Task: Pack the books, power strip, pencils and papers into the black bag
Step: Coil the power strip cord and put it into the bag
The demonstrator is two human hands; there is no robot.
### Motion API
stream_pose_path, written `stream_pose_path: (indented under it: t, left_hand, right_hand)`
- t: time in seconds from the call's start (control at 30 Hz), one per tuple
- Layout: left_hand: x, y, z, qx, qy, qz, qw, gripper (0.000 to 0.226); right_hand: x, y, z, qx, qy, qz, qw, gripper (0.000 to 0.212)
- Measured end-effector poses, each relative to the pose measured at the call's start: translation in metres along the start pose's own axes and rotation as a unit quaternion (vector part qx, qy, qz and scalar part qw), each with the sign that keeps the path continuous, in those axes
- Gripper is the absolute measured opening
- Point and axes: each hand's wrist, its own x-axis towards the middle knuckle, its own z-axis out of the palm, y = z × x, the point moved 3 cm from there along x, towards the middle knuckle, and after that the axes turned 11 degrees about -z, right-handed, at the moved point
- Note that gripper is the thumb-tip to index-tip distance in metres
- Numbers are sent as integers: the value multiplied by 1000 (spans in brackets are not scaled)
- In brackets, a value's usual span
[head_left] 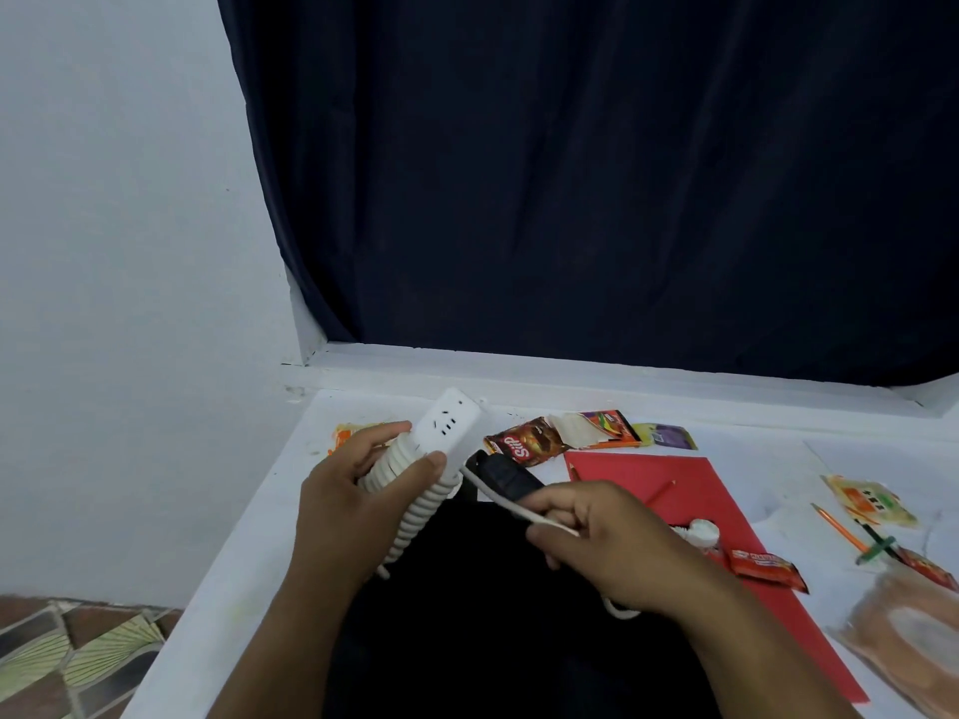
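Low in the frame, the black bag (493, 614) lies on the white counter (249, 552) in front of you. Above it, your left hand (353, 505) has its grip wrapped round the white power strip (436, 448) with its cord coiled about the body. Your right hand (617, 542) pinches the loose cord (498, 498). At center right lies red paper (648, 474) with an orange pencil (840, 526) beyond, and snack packets (529, 446) farther back.

White wall (129, 251); dark curtain (597, 173); patterned floor (62, 651).
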Motion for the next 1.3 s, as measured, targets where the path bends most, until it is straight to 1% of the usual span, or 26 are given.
stream_pose_path:
  t: [0.07, 0.1, 0.17, 0.23, 0.3, 0.37, 0.53, 0.63, 0.7, 0.87, 0.97, 1.03, 1.1, 1.2, 1.3]
  left_hand:
    - [-1, 0, 2, 40, -4, 17, 999, 44]
    - [-3, 0, 4, 54, -7, 24, 998, 48]
    - [-5, 2, 9, 77, -14, 31, 996, 54]
    - [-5, 4, 12, 102, -28, 39, 994, 61]
    - [-4, 6, 14, 133, -54, 52, 988, 69]
    - [-4, 8, 15, 153, -86, 63, 982, 73]
    - [-8, 10, 13, 162, -140, 97, 972, 81]
    - [-6, 6, 14, 179, -138, 100, 969, 87]
    - [-6, 6, 15, 194, -131, 108, 966, 87]
    - [-9, 8, 19, 215, -113, 140, 960, 71]
    - [-11, 9, 18, 214, -104, 139, 961, 65]
    - [-12, 10, 14, 201, -94, 139, 965, 63]
    - [-12, 10, 11, 185, -92, 136, 969, 62]
    - [-11, 10, 6, 158, -89, 120, 976, 60]
    - [-10, 12, 5, 145, -91, 111, 979, 61]
  right_hand:
    - [-2, -8, -10, -46, 40, -10, 998, 16]
    - [-2, -14, -15, -74, 45, -20, 996, 16]
    - [-1, -25, -18, -133, 30, -53, 989, 17]
    - [1, -35, -16, -169, 24, -94, 981, 16]
    - [4, -40, -14, -168, 48, -118, 978, 17]
    - [7, -41, -14, -157, 78, -134, 975, 23]
    - [13, -44, -15, -153, 139, -159, 965, 33]
    - [19, -47, -11, -128, 145, -175, 965, 36]
    - [23, -47, -9, -121, 141, -182, 966, 34]
    - [30, -48, -3, -118, 132, -211, 961, 22]
    - [31, -43, -7, -99, 169, -182, 964, 17]
    - [28, -36, -13, -78, 194, -154, 966, 22]
    - [23, -26, -19, -34, 209, -125, 969, 26]
    - [14, -10, -25, 52, 191, -69, 978, 22]
    - [10, -4, -32, 95, 173, -63, 978, 21]
